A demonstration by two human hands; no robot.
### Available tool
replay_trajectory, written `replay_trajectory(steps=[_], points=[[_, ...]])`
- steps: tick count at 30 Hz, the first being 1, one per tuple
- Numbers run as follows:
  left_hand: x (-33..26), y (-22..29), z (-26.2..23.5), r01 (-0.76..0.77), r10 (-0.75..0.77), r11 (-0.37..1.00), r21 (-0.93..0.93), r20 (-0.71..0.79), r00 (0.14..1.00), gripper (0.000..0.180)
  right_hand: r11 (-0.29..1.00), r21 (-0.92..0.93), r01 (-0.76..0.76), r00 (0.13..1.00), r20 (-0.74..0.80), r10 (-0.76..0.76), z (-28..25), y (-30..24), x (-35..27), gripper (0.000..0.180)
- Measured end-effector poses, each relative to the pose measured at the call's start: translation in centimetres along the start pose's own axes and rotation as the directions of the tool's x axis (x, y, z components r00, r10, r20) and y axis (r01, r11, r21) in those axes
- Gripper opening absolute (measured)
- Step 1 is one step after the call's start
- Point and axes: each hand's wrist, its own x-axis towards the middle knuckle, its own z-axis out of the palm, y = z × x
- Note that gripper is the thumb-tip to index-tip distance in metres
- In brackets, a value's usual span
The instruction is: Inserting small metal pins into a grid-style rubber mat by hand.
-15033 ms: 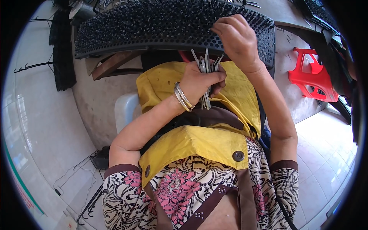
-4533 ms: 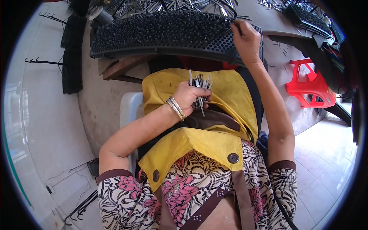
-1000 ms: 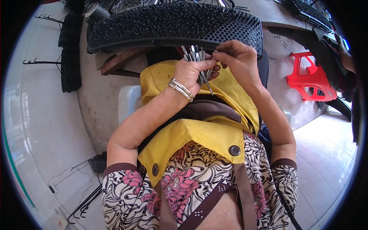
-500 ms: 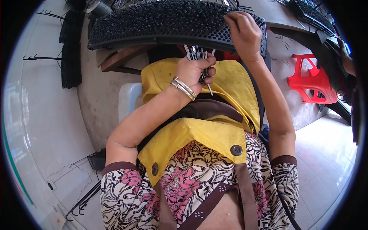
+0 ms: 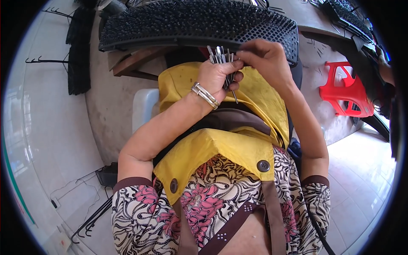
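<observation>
My left hand (image 5: 217, 77) is closed round a bundle of thin metal rods (image 5: 219, 55), held upright over my lap. Their silvery ends fan out above the fist, and one rod sticks out below it. My right hand (image 5: 268, 63) is beside the bundle, its thumb and fingertips pinched together close to the left thumb. Whatever is between those fingertips is too small to make out. Just beyond both hands stands a long black perforated tray (image 5: 187, 41), densely filled with small dark upright pieces (image 5: 182, 21). Toward its right end, rows of bare holes show.
A yellow apron (image 5: 187, 80) covers my lap. On the right are a red plastic stool (image 5: 346, 89) and another filled black tray (image 5: 346, 17), with part of another person at the far right edge. Black racks (image 5: 80, 63) hang at the left. Loose rods (image 5: 276, 9) lie behind the tray.
My right hand has come down from the tray's right end, toward me and left, to the tips of the rods. The left hand has stayed almost in place, still holding the bundle.
</observation>
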Motion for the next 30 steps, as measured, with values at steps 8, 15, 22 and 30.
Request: replay_trajectory(steps=[8,15,22,30], points=[[0.1,0.0,0.2,0.004,-0.003,0.998,0.055,-0.017,1.000,0.010,0.985,-0.104,0.134,0.891,-0.423,-0.166,-1.5,1.0,1.4,0.007],[0.2,-0.2,0.2,0.039,-0.041,0.998,0.051,0.024,0.999,0.011,0.614,-0.630,0.476,0.554,-0.327,-0.766,-1.6,2.9,5.1,0.011],[0.3,-0.3,0.1,0.038,-0.040,0.999,0.038,0.063,0.997,0.010,0.389,-0.773,0.500,0.624,0.010,-0.782,-0.5,4.3,5.1,0.018],[0.3,0.2,0.5,0.051,-0.053,0.998,0.023,0.116,0.992,0.009,0.948,-0.232,0.217,0.959,-0.132,-0.252,0.1,0.9,0.9,0.011]])
